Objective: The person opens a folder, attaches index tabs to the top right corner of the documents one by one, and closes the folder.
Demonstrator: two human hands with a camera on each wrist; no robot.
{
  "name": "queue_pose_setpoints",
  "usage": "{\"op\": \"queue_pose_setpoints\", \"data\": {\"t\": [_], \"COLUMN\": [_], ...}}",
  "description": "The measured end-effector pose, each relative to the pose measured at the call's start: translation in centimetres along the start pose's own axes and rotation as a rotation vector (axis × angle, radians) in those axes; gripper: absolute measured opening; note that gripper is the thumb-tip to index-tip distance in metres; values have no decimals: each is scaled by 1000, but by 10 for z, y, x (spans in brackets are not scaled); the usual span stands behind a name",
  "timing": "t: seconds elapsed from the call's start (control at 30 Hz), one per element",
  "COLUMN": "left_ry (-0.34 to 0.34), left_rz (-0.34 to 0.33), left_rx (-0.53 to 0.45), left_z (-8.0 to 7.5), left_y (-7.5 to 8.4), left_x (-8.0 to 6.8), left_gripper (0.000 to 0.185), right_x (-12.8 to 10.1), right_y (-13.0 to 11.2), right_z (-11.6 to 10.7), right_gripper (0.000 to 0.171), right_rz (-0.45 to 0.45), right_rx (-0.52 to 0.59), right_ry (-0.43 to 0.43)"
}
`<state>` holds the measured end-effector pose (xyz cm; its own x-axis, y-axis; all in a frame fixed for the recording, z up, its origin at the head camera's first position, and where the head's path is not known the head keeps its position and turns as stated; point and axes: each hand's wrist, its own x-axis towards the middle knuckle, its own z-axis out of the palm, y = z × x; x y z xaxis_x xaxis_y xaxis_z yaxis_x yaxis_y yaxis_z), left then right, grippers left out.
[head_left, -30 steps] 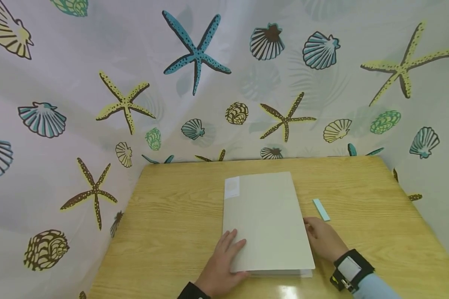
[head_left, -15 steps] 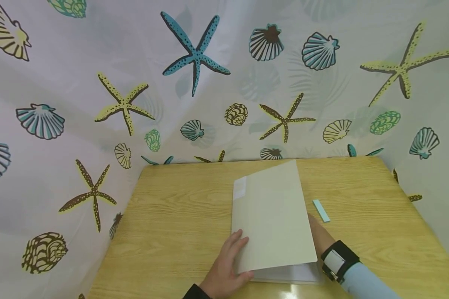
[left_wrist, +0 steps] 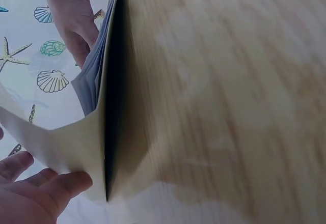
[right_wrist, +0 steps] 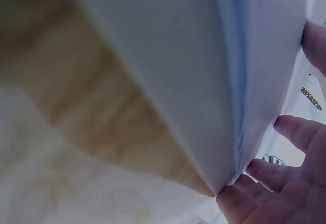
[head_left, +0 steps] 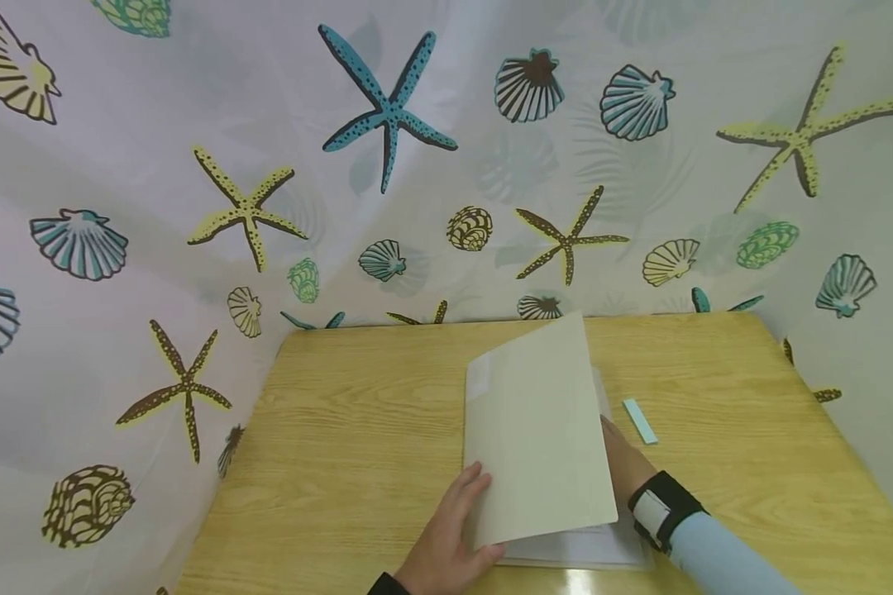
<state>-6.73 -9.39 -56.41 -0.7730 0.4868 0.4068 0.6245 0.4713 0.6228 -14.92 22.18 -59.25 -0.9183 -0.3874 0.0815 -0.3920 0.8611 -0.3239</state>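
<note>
A cream folder (head_left: 539, 438) lies on the wooden table with its cover tilted up on the right side. White sheets (head_left: 565, 547) show beneath the cover. My left hand (head_left: 446, 529) rests at the folder's lower left, fingers on the cover by the spine and thumb by the bottom edge. Under the raised cover, my right hand (head_left: 625, 459) reaches in, its fingertips hidden in the head view. From the right wrist, spread fingers (right_wrist: 298, 130) touch the sheets' side. The left wrist view shows the spine (left_wrist: 91, 147) and the stacked pages (left_wrist: 91, 81).
A small light blue strip (head_left: 640, 421) lies on the table (head_left: 342, 413) to the right of the folder. A white cloth (head_left: 432, 165) printed with shells and starfish hangs behind and at both sides.
The folder's cover has swung up from nearly flat, showing the sheets. My right hand has moved from the folder's right edge in under the cover. The left hand has shifted slightly right.
</note>
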Motion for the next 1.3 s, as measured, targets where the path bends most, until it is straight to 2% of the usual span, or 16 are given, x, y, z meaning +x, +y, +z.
{"op": "queue_pose_setpoints", "data": {"t": [0.1, 0.17, 0.27, 0.4, 0.5, 0.6, 0.83, 0.93, 1.0, 1.1, 1.3], "left_ry": [8, 20, 25, -9, -22, -3, 79, 122, 157, 196, 237], "left_rz": [34, 59, 55, -36, -93, -98, -36, 8, 71, 131, 94], "left_rx": [31, 62, 87, 65, 54, 75, 110, 52, 2, -53, -6], "left_z": [-4, -8, -14, -22, -26, -31, -40, -45, -48, -56, -71], "left_y": [1, 2, 6, 13, 15, 14, 13, 14, 12, 10, 6], "left_x": [-2, -2, -3, -5, -7, -8, -6, -5, -5, -7, -19], "left_gripper": [76, 78, 82, 87, 87, 88, 89, 86, 83, 77, 49], "right_x": [2, 4, 5, 2, 2, 5, 10, 9, 8, 8, 9], "right_y": [-3, -7, -13, -14, -13, -14, -12, -11, -10, -9, -12], "right_z": [-5, -11, -15, -12, -9, -8, -6, -5, -6, -6, -8], "right_gripper": [60, 60, 66, 76, 79, 80, 80, 81, 81, 81, 80], "right_rz": [-69, -112, -35, 93, 107, 115, 84, 73, 69, 75, 94], "right_rx": [-75, -170, -144, -19, -25, -47, -87, -99, -104, -100, -80], "right_ry": [-5, -17, -43, -38, -60, -80, -75, -72, -69, -74, -91]}}
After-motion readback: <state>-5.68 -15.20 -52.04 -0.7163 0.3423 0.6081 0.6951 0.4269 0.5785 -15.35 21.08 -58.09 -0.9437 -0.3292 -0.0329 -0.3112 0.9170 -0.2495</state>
